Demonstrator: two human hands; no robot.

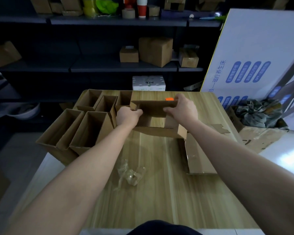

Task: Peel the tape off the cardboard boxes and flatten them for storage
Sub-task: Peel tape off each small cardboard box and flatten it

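An open box (157, 116) is held at the far middle of the wooden surface (159, 200), its far wall gripped by the left hand (128, 116) at the left end and the right hand (182, 107) at the right end, fingers closed over the top edge. Open boxes (85, 126) are stood in a group at the left. A flattened box (199, 158) is laid at the right, and crumpled tape (131, 172) nearer, in the middle.

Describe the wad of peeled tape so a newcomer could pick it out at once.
Start at the wooden table. Between the person's two forearms, nearer the camera than the box both hands hold, lies the wad of peeled tape. It is the only clear, shiny, crumpled thing there; everything around it is brown cardboard.
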